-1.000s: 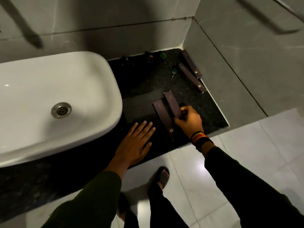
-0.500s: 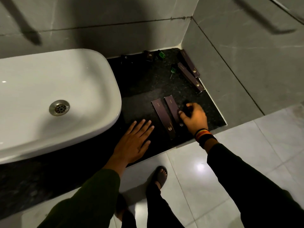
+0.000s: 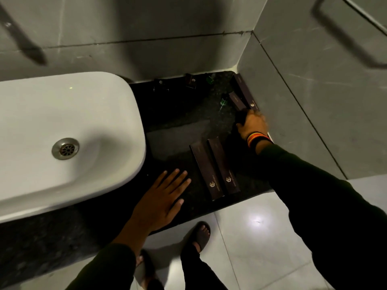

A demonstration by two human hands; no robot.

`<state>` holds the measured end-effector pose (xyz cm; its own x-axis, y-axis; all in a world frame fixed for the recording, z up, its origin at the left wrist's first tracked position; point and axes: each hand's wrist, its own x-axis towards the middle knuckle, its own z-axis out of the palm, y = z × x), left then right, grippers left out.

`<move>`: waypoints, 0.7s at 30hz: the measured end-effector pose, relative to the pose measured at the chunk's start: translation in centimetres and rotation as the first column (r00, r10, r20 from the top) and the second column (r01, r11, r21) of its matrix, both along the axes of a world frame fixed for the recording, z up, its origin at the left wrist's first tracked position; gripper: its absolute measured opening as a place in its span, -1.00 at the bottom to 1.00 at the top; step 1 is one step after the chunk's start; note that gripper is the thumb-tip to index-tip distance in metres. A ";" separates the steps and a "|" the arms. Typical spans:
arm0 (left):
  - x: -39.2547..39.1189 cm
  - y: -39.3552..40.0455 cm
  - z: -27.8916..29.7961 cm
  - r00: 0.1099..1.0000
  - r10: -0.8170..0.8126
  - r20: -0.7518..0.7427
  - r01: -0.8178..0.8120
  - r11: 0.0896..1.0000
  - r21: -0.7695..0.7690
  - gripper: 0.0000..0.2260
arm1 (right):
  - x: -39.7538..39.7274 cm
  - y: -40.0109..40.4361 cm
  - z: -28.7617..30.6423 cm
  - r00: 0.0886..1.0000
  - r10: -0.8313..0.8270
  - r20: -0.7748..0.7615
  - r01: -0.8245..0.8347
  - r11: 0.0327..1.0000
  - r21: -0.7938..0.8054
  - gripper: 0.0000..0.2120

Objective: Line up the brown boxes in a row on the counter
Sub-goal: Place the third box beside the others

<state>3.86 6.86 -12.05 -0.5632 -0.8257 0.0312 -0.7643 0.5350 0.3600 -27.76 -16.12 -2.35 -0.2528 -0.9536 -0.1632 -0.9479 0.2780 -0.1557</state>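
Two long brown boxes lie side by side near the front edge of the black counter (image 3: 180, 114): the left box (image 3: 206, 171) and the right box (image 3: 224, 165). Two more long brown boxes lie by the right wall: the nearer one (image 3: 236, 100) and the one against the wall (image 3: 246, 92). My right hand (image 3: 252, 124) rests over the near end of the nearer wall-side box, fingers curled around it. My left hand (image 3: 161, 200) lies flat on the counter, fingers spread, left of the paired boxes.
A white basin (image 3: 62, 130) fills the left of the counter. Small dark boxes (image 3: 191, 81) and green-capped bottles (image 3: 224, 99) stand along the back wall. Tiled walls close off the back and right. My sandalled feet are on the floor below.
My right hand left the two paired boxes and moved back and right to the nearer box by the wall. The left hand stayed flat on the counter.
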 end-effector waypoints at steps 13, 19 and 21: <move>0.0 0.0 0.6 1.000 -0.016 0.026 0.016 1.000 0.015 -0.47 | -0.7 10.4 -0.5 0.956 -0.145 0.255 0.160 0.986 -0.039 -0.53; -0.3 -0.2 1.4 0.994 -0.016 0.112 0.008 0.998 0.067 -0.47 | 0.1 14.6 -1.3 0.949 -0.138 0.285 0.150 0.988 -0.022 -0.53; -0.3 -0.2 1.5 0.993 -0.012 0.120 0.005 0.998 0.065 -0.46 | 0.1 15.0 -1.5 0.949 -0.145 0.281 0.152 0.988 -0.004 -0.54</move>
